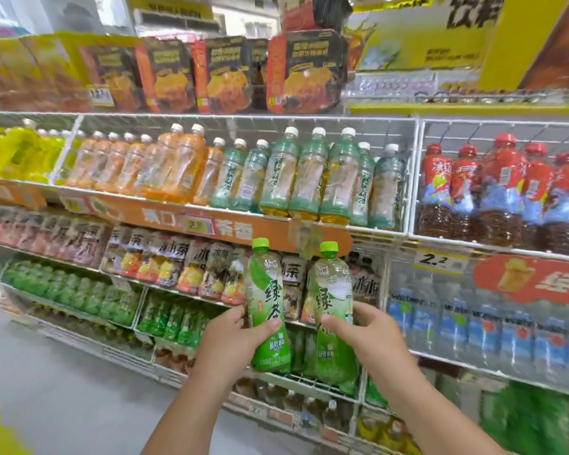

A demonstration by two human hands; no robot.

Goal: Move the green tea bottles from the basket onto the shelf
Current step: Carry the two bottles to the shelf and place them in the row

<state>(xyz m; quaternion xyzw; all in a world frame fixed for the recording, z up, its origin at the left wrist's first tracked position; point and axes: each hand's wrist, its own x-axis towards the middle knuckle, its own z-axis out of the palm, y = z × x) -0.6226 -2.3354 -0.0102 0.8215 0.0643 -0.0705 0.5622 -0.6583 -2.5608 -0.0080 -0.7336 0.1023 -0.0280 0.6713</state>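
Far left, lower shelf (pixel 79 310): a row of green bottles (pixel 69 290) already stands here behind the wire front, which I take to be the slot the tea belongs in.
Left hand (pixel 230 339): its grip is closed round the lower half of a green tea bottle (pixel 266 303), thumb across the label, fingers behind; the bottle is upright, cap up, held in the air in front of the shelving.
Right hand (pixel 368 336): its grip is wrapped round a second green tea bottle (pixel 332 310), thumb on the front, fingers curled at the far side; this one tilts slightly to the left.
Between the two bottles: they are just beside each other and do not appear to touch.
Basket: not in view (so how many bottles remain cannot be told).
Middle shelf above: pale green-labelled bottles (pixel 306 178) with white caps, a different drink, so not the place.
Right side: red-capped bottles (pixel 500 192) above, blue-labelled water (pixel 473 326) below.
Step in hand: carrying both bottles to the shelf, as I judge it.
Doing it well: bring them down and left toward the green row, set one at a time, base flat on the wire, label forward; clear the shelf's front rail before letting go, and avoid knocking the neighbours over.
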